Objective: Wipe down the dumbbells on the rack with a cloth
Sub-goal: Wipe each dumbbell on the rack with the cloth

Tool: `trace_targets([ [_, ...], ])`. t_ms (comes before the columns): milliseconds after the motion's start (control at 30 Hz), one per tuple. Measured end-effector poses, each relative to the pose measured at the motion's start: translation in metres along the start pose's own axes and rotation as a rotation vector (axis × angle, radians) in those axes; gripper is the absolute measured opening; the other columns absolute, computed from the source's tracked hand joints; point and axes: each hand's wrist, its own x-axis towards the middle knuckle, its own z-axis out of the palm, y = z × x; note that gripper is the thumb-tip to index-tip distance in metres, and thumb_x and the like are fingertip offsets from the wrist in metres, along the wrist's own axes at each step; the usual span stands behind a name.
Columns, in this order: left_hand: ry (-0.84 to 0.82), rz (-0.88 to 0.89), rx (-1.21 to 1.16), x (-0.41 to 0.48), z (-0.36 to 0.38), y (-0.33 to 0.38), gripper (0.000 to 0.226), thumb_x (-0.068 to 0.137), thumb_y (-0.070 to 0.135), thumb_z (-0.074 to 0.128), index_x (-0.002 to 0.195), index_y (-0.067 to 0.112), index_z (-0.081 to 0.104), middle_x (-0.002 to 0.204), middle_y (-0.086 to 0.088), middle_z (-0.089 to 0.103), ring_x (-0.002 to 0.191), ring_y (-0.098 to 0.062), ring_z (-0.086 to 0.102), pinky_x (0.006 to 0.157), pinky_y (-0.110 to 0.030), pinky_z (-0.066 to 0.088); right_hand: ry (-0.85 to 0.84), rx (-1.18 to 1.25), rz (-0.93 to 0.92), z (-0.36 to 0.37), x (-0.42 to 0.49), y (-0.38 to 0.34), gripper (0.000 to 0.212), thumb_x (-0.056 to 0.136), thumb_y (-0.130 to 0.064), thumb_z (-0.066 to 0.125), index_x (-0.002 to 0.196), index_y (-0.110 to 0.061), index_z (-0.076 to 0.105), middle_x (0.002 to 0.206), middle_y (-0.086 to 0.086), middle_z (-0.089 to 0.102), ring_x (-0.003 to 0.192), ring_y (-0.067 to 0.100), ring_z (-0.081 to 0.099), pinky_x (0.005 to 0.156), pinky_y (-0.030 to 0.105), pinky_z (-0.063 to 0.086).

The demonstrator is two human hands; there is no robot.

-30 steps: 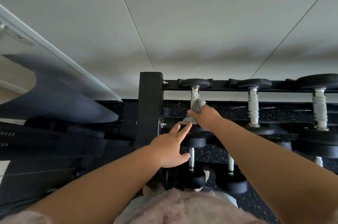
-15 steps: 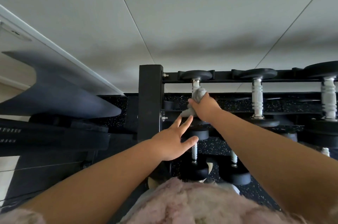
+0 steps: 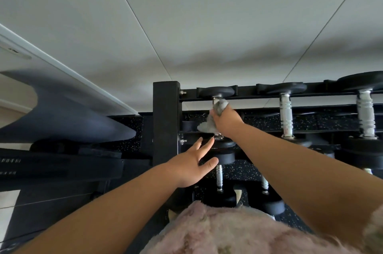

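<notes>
- Your right hand (image 3: 227, 122) is wrapped round the chrome handle of the leftmost dumbbell (image 3: 216, 92) on the top tier of the rack (image 3: 165, 121), with the grey cloth (image 3: 211, 121) bunched between palm and handle.
- The cloth covers most of that handle; a loose fold hangs out to the left of your fist, and bare chrome shows just above and below it.
- Your left hand (image 3: 191, 165) is open, fingers spread, holding nothing. Its fingertips reach towards the near head of the same dumbbell, close to the rack's left upright; you cannot tell whether they touch it.
- Two more dumbbells (image 3: 286, 116) lie on the top tier towards the rack's right end, handles bare.
- Further dumbbells sit on the lower tier (image 3: 219, 179), under your arms.
</notes>
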Motion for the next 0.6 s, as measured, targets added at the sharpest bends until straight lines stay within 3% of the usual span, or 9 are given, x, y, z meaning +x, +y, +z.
trace_targets([
  [33,-0.005,0.000,0.005,0.000,-0.001,0.000,0.070,0.099,0.080,0.028,0.155,0.067,-0.010,0.173,0.019,-0.018,0.157,-0.020,0.030,0.120,-0.038,0.036,-0.064,-0.142,-0.061,0.008,-0.006,0.005,0.072,0.098,-0.039,0.065,0.158,-0.016,0.032,0.149,0.011,0.043,0.138,0.037,0.044,0.108,0.047,0.042],
  [133,0.000,0.002,0.064,-0.001,-0.006,-0.002,0.070,0.098,0.080,0.031,0.155,0.068,-0.007,0.175,0.016,-0.009,0.159,-0.019,0.025,0.123,-0.040,0.032,-0.186,0.140,0.145,0.008,-0.016,0.013,0.067,0.104,-0.033,0.056,0.160,-0.016,0.023,0.158,0.011,0.037,0.141,0.032,0.044,0.115,0.042,0.040],
  [267,0.016,0.027,0.151,0.001,-0.017,0.000,0.070,0.098,0.081,0.031,0.157,0.067,-0.004,0.176,0.016,0.001,0.159,-0.017,0.023,0.124,-0.042,0.033,-0.090,0.191,0.143,-0.007,-0.008,0.005,0.080,0.100,-0.020,0.064,0.162,-0.010,0.015,0.159,0.014,0.030,0.135,0.030,0.048,0.107,0.037,0.049],
  [367,0.025,0.038,0.138,0.001,-0.017,-0.001,0.070,0.097,0.082,0.030,0.157,0.068,-0.002,0.175,0.019,0.000,0.159,-0.015,0.025,0.123,-0.042,0.034,0.052,0.357,0.216,-0.027,0.011,0.007,0.084,0.105,-0.016,0.055,0.163,-0.010,-0.005,0.165,0.017,0.020,0.135,0.031,0.050,0.102,0.035,0.051],
  [400,0.027,0.044,0.127,0.001,-0.015,-0.002,0.070,0.097,0.082,0.031,0.156,0.068,-0.003,0.175,0.018,-0.001,0.159,-0.015,0.024,0.124,-0.042,0.033,0.086,0.415,0.254,-0.027,0.011,0.009,0.079,0.107,-0.016,0.051,0.164,-0.009,-0.005,0.160,0.019,0.029,0.130,0.030,0.053,0.098,0.035,0.052],
  [467,0.030,0.059,0.112,0.001,-0.011,-0.004,0.070,0.097,0.082,0.032,0.156,0.068,-0.004,0.175,0.017,-0.002,0.158,-0.015,0.026,0.124,-0.041,0.033,0.212,0.818,0.346,-0.021,0.009,0.015,0.056,0.109,-0.027,0.045,0.159,-0.009,0.028,0.129,0.018,0.058,0.103,0.026,0.062,0.080,0.034,0.054],
  [500,0.034,0.065,0.114,0.001,-0.011,-0.005,0.071,0.097,0.082,0.032,0.156,0.068,-0.005,0.175,0.017,-0.003,0.157,-0.015,0.029,0.123,-0.041,0.034,0.245,0.878,0.368,-0.019,0.002,0.022,0.045,0.109,-0.039,0.042,0.140,-0.008,0.051,0.109,0.012,0.065,0.087,0.023,0.064,0.071,0.034,0.054],
  [533,0.037,0.071,0.122,0.002,-0.011,-0.006,0.071,0.096,0.084,0.031,0.155,0.069,-0.006,0.175,0.017,-0.003,0.156,-0.015,0.033,0.122,-0.042,0.036,0.254,0.824,0.375,-0.015,-0.004,0.029,0.047,0.108,-0.050,0.039,0.118,-0.009,0.060,0.096,0.009,0.067,0.076,0.021,0.065,0.065,0.035,0.055],
  [600,0.041,0.073,0.149,0.003,-0.011,-0.006,0.073,0.094,0.086,0.030,0.155,0.069,-0.008,0.175,0.018,-0.003,0.155,-0.016,0.035,0.120,-0.044,0.038,0.351,0.856,0.371,-0.017,-0.014,0.041,0.049,0.105,-0.060,0.034,0.108,-0.015,0.054,0.088,0.005,0.068,0.071,0.019,0.068,0.061,0.037,0.059],
])
